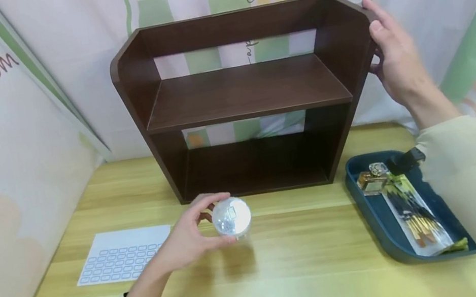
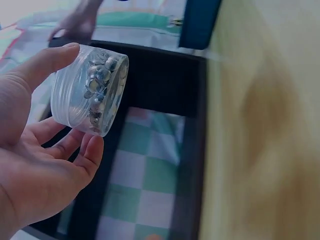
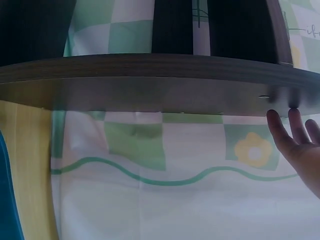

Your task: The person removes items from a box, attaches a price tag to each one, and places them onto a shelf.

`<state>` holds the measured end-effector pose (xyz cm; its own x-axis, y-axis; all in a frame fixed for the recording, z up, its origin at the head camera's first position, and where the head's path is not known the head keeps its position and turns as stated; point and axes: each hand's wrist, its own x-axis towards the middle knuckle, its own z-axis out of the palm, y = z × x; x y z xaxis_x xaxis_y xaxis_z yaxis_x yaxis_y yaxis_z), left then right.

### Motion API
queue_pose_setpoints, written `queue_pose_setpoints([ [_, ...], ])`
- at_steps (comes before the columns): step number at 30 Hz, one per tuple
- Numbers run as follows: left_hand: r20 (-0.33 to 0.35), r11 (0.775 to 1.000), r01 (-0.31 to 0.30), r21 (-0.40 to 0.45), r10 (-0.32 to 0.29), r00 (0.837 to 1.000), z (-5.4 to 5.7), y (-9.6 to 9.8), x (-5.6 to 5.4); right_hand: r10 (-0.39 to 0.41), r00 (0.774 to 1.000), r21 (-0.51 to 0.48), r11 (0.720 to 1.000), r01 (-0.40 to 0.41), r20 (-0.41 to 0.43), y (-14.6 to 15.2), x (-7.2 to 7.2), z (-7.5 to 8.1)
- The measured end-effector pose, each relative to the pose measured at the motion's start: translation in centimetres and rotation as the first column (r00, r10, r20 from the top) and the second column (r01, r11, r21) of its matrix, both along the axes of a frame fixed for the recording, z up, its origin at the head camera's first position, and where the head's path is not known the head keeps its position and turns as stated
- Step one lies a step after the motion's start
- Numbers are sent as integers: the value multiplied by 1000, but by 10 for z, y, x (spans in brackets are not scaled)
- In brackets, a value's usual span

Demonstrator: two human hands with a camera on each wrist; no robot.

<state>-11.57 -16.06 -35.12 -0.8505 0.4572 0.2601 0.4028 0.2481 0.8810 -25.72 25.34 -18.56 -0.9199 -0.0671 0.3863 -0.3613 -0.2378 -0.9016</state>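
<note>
My left hand point(image 1: 187, 238) holds a clear round plastic jar point(image 1: 231, 216) above the table, in front of the shelf, thumb on one side and fingers on the other. In the left wrist view the jar point(image 2: 92, 90) lies tilted, with several small shiny silvery pieces point(image 2: 101, 75) inside. A dark brown two-tier shelf point(image 1: 245, 91) stands at the back of the table. High on its right side panel rests my right hand point(image 1: 399, 55). The right wrist view shows straight fingers point(image 3: 282, 132) with their tips at the panel's outer face.
A dark blue tray point(image 1: 377, 230) on the right contains a pack of paintbrushes point(image 1: 415, 219) and a small gold-toned bottle point(image 1: 370, 182). A white keyboard point(image 1: 115, 256) lies at the left. Patterned curtains point(image 1: 44, 121) surround the wooden table point(image 1: 306, 266).
</note>
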Motion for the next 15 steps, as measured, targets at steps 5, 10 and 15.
queue_pose_setpoints([
  [5, -43, 1000, -8, 22, 9, 999, 23, -7, -8, -28, 999, -34, 999, 27, -28, -2, 0, -3],
  [10, -82, 999, -36, 27, 38, 996, 51, -14, -18, -42, 997, -64, 997, 37, -65, -6, -2, -5],
  [15, -97, 996, -72, 55, 77, 992, 84, -20, -30, -91, 991, -82, 993, 82, -102, -10, -6, -7],
])
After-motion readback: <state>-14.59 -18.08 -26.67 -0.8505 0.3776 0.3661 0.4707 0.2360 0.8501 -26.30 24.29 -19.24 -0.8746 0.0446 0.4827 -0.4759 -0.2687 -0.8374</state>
